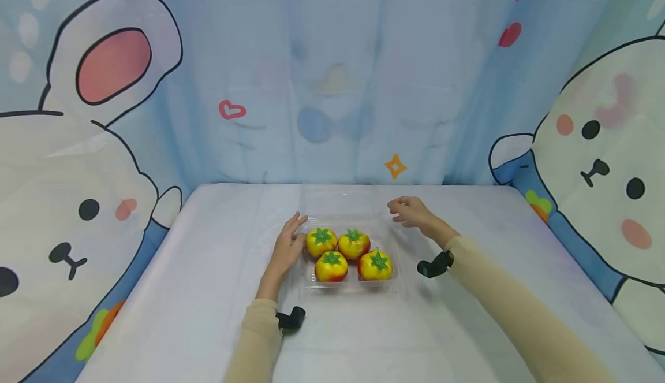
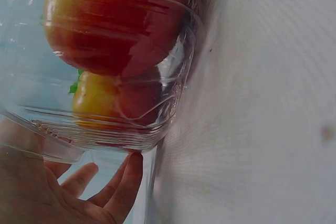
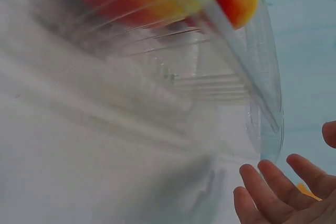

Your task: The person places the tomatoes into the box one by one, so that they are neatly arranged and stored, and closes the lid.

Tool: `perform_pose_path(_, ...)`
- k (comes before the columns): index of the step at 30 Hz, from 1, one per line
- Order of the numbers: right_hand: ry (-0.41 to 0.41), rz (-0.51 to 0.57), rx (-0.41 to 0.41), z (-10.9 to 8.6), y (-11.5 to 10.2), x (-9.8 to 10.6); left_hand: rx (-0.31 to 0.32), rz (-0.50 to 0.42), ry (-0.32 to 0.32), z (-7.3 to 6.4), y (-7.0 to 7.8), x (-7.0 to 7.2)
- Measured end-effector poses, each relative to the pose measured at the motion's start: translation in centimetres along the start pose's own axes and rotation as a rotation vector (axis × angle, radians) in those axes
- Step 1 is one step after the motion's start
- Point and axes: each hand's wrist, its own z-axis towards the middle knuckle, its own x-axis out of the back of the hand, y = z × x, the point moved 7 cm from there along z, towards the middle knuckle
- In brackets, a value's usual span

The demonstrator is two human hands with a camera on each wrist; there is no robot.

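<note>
Head view: four fruits (image 1: 354,245) sit in a clear box (image 1: 352,273) on the desk (image 1: 187,290); its walls presumably stop rolling. Left hand (image 1: 284,250) at its left edge; right hand (image 1: 413,212) off its right side. Left wrist view: fingers (image 2: 123,190) parted, nearly straight, apparently steadying the box. Right wrist view: fingers (image 3: 283,186) apart, nothing held.

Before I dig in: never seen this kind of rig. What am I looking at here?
No robot, just a person's bare hands: left hand and right hand. The wide picture comes from a head-worn camera looking forward and down. The close ones come from the left wrist camera and right wrist camera. On the white table cover sits a clear container with four yellow-and-red fruits. The left hand touches its left side; the right hand hovers off its right side, holding nothing.
</note>
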Motion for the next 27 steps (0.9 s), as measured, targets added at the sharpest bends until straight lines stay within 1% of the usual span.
perform_pose_path(5,-0.018,0.045,-0.036,1.6,-0.4,-0.5,-0.006,-0.009,0.006,0.0,0.1,0.0)
perform_pose_path(10,-0.017,0.061,-0.071,2.3,-0.4,-0.9,-0.018,-0.009,0.0,0.0,0.1,-0.2)
perform_pose_path(17,0.04,0.095,-0.106,2.7,0.1,-0.9,-0.014,-0.006,0.006,-0.3,0.3,-0.3)
perform_pose_path(21,0.037,0.078,-0.133,2.8,0.5,-1.0,-0.031,-0.009,0.005,-0.2,0.4,-0.2)
perform_pose_path(24,0.035,0.063,-0.127,2.8,0.5,-1.0,-0.041,-0.007,0.007,-0.1,0.5,-0.1)
perform_pose_path(27,0.04,0.067,-0.117,2.7,0.4,-1.0,-0.035,-0.002,0.007,-0.1,0.3,0.0)
